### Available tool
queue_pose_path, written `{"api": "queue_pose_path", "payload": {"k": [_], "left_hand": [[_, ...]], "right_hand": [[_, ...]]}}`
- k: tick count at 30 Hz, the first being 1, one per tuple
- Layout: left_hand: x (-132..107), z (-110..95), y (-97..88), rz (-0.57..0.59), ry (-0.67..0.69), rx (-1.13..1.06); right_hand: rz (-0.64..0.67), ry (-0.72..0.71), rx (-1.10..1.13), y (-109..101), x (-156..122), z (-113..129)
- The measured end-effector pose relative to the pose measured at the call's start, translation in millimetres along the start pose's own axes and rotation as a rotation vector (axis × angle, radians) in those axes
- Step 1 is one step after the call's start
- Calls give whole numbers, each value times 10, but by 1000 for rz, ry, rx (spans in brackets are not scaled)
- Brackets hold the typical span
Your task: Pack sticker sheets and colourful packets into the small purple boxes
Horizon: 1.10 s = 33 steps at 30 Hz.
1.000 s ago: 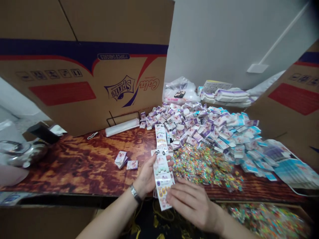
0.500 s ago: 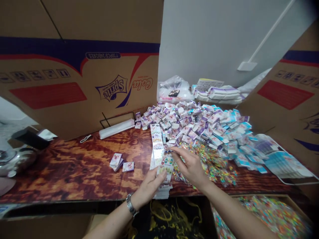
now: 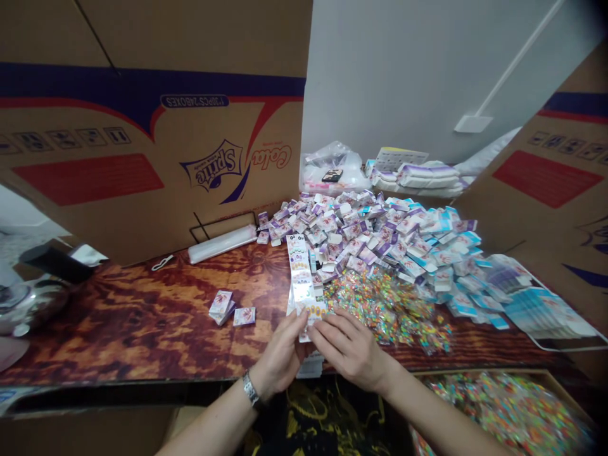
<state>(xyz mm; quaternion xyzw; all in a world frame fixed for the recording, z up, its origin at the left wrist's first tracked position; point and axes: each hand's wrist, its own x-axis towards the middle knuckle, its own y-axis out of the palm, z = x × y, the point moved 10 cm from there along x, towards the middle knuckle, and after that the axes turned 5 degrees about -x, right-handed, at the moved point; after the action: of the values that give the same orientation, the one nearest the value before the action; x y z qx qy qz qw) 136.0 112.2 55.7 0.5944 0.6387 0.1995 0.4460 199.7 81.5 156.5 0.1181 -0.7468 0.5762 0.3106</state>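
Observation:
A long white strip (image 3: 300, 269) printed with rows of small coloured pictures, like a sticker strip, runs over the table towards me. My left hand (image 3: 279, 349) grips its near part, thumb on top. My right hand (image 3: 352, 348) meets it from the other side, its bent fingers closed on the same piece. Both sets of fingertips partly hide the strip. More folded strip (image 3: 310, 367) lies beneath my hands at the table edge. Just right of them spread small clear packets of coloured candy (image 3: 387, 310). To the left lie a few small purple-and-white boxes (image 3: 221, 305).
Behind the candy is a heap of small open boxes (image 3: 358, 228). Large cartons (image 3: 156, 145) stand at left and right. A clear plastic roll (image 3: 222, 244) lies at the left carton's foot. Flat blue sleeves (image 3: 546, 313) sit at right. Below the edge is a carton of candy packets (image 3: 508, 405).
My right hand has come down and closer to my left hand, onto the strip. The near piece, stretched up between the hands before, now shows shorter and folded.

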Motion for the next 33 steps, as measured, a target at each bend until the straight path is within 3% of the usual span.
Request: {"api": "queue_pose_path", "payload": {"k": [6, 10, 14, 18, 25, 33], "left_hand": [[57, -40, -162, -50, 98, 207], [52, -41, -111, 66, 96, 285], [-6, -100, 8, 200, 152, 686], [-20, -189, -31, 146, 320, 1036], [85, -27, -238, 9, 307, 917], [335, 39, 22, 45, 292, 874]], "right_hand": [[95, 375, 397, 180, -67, -335], [193, 547, 613, 329, -133, -493], [261, 696, 608, 421, -221, -647], [258, 767, 640, 487, -304, -628], [184, 838, 675, 531, -478, -586], [121, 898, 725, 526, -634, -828]]}}
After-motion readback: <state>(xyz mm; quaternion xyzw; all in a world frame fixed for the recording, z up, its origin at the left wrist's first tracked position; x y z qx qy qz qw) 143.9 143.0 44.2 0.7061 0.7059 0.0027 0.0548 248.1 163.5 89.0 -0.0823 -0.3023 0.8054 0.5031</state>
